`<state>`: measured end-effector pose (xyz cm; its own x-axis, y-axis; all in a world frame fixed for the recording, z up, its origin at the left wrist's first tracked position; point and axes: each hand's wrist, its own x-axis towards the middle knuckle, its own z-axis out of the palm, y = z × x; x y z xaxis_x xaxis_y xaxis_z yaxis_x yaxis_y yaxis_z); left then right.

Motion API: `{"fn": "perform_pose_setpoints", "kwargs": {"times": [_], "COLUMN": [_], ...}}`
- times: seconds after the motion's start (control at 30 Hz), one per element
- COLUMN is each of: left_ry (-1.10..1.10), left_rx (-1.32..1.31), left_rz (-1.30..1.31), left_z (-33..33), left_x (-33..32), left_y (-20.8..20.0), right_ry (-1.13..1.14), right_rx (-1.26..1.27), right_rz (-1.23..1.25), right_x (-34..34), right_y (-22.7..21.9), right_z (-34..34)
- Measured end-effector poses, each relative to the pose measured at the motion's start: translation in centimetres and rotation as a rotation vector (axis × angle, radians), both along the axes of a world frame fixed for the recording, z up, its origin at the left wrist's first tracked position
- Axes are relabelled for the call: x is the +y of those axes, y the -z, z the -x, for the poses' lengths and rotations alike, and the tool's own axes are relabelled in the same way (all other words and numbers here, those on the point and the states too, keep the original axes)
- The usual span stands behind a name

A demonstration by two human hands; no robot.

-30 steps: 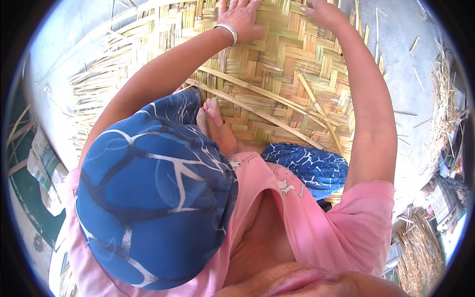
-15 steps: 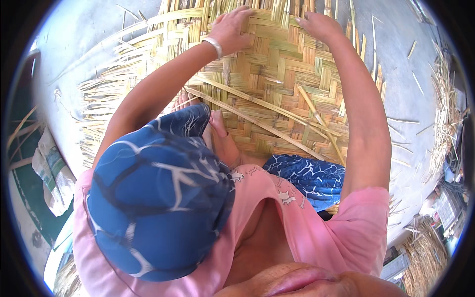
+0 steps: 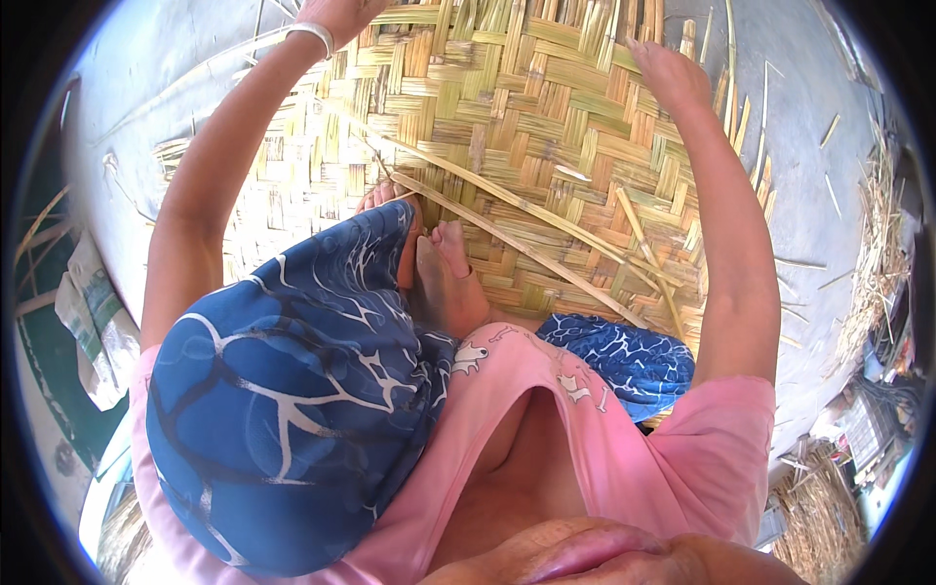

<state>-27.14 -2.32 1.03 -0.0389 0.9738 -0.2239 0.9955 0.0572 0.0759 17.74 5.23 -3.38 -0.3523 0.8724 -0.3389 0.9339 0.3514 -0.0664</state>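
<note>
A broad woven mat of yellow-green flat strips (image 3: pixel 507 127) lies on the floor under my outstretched arms. My left hand (image 3: pixel 343 18), with a white bangle at its wrist, is at the mat's far left; the picture's top edge cuts off its fingers. My right hand (image 3: pixel 675 80) rests on the mat's far right part, beside the upright strip ends. Its back faces up and one fingertip points left; its fingers look spread against the weave. Several loose narrow strips (image 3: pixel 526 249) lie crossed on the near part of the mat, in front of my bare foot (image 3: pixel 450 263).
Blue patterned cloth (image 3: pixel 292 390) covers my raised knee, and more of it (image 3: pixel 619 361) lies at the right. Loose strips and scraps are scattered on the grey floor (image 3: pixel 809 214). A straw bundle (image 3: pixel 819 497) stands at lower right, and a pale sack (image 3: pixel 96 327) lies at left.
My left hand has moved left and up, partly out of the picture. My right hand has shifted right and slightly nearer. More of the woven mat shows between them.
</note>
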Motion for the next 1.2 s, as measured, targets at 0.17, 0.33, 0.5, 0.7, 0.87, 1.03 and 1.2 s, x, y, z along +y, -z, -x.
{"fn": "perform_pose_setpoints", "kwargs": {"times": [0.17,0.33,0.5,0.7,0.87,1.03,1.2], "left_ry": [-0.129,-0.140,-0.063,-0.006,0.035,0.176,0.176], "left_rx": [-0.092,0.029,0.108,-0.021,-0.100,0.057,-0.012], "left_rz": [0.030,0.244,0.210,0.126,0.122,0.111,0.062], "left_z": [4.0,5.4,3.9,2.8,1.9,0.0,-0.6], "left_x": [0.9,0.9,0.9,1.1,1.7,2.2,2.1], "left_y": [1.6,0.9,-0.6,0.1,0.7,1.5,2.3], "right_ry": [-0.051,-0.081,-0.053,-0.056,-0.055,-0.046,-0.056], "right_rx": [-0.074,-0.070,-0.087,-0.173,-0.218,-0.222,-0.219], "right_rz": [-0.012,-0.058,-0.062,-0.095,-0.055,-0.051,-0.088], "right_x": [0.3,0.5,1.6,1.4,1.5,1.5,1.2], "right_y": [-0.4,0.0,-0.3,-2.0,-2.2,-1.5,-1.6], "right_z": [0.9,0.4,-1.8,-4.0,-5.2,-7.5,-8.3]}}
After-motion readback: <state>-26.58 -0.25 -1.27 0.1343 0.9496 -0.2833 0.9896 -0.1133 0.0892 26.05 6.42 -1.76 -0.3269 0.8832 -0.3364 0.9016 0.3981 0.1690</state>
